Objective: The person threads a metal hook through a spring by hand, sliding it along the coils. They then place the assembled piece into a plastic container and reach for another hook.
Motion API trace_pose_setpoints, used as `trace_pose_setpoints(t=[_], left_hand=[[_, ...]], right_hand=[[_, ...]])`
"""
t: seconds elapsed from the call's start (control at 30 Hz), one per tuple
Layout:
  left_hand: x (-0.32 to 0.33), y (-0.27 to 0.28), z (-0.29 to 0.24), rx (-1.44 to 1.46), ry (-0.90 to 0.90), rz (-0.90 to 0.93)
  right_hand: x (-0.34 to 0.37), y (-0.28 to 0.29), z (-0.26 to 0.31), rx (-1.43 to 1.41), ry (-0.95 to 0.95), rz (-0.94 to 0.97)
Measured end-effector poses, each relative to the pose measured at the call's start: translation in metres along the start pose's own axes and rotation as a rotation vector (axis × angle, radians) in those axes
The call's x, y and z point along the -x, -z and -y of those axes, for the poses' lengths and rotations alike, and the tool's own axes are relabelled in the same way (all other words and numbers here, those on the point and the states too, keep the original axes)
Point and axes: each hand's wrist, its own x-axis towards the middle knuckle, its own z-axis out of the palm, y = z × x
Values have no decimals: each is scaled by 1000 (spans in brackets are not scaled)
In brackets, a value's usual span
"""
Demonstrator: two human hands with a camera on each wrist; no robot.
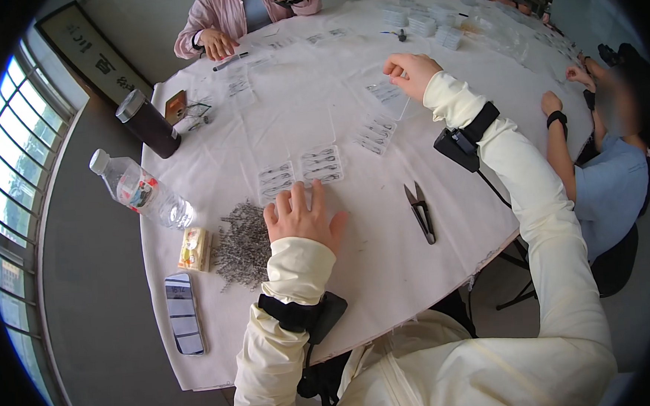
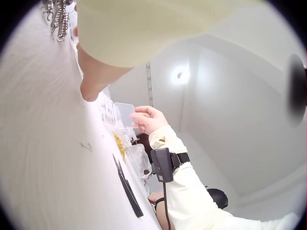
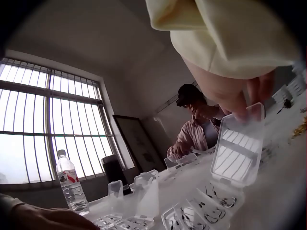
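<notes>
Clear box (image 3: 206, 208) | right hand (image 1: 412, 76) pinches lid (image 3: 237, 152) | left hand (image 1: 301, 218) loosely spread | bottle label (image 1: 138, 190) unreadable

The table (image 1: 373, 259) was white, and the pile of metal bits (image 1: 240, 245) dark grey. The lid (image 3: 240, 151) was clear, the scissors (image 1: 421, 216) black with greyer blades. The water bottle (image 1: 142, 190) was see-through, its label red and white (even its cap was white). The flask (image 1: 149, 126) was dark with a silvery top, the sleeves (image 1: 545, 212) pale cream, the shirt (image 1: 206, 20) pink, and a grid of dark bars patterned the window (image 1: 21, 154).
</notes>
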Motion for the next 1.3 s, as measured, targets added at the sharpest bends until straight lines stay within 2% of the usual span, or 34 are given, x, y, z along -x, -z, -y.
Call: trace_pose_setpoints(t=[0.1, 0.17, 0.3, 0.37, 0.43, 0.47, 0.53, 0.57, 0.63, 0.67, 0.73, 0.87, 0.93, 1.03, 1.17, 1.23, 1.3], left_hand=[[0, -4, 1, -28, 0, -51], [1, -6, 2, -49, -8, -96], [-1, -5, 1, 34, -8, -82], [-1, -2, 0, 66, -7, -54], [1, 2, -1, 91, -1, -50], [1, 2, -1, 93, 0, -50], [4, 2, 0, 85, -15, -60], [5, 3, 0, 90, -14, -62], [6, 4, -1, 92, -11, -76], [6, 3, -2, 98, -11, -78], [5, -1, -2, 81, -2, -63], [1, -4, -4, 70, 6, -68], [-1, -5, -5, 71, 11, -75], [0, -6, -4, 85, 14, -72], [4, -3, -2, 100, -9, -80], [6, -1, -4, 97, -21, -72], [7, 2, -6, 91, -17, -62]], right_hand=[[-14, -19, 8, 15, 111, 79], [-22, -34, 19, 9, 261, 95], [-29, -56, 50, 45, 323, 156], [-30, -62, 53, 51, 371, 142], [-29, -65, 53, 101, 498, -36], [-27, -61, 49, 103, 498, -34], [-13, -34, 47, 100, 288, -20], [-6, -27, 38, 104, 290, -18], [10, -9, 18, 203, 113, 63], [19, -1, 13, 208, 113, 65], [40, 17, 11, -110, -327, 420], [64, 3, -13, -303, -391, 428], [65, -5, -10, -361, -407, 306], [57, -25, -23, -506, -402, 236], [56, -18, -24, -471, -360, 119], [57, -8, -28, -306, -350, 4], [57, 2, -35, -294, -356, -1]])
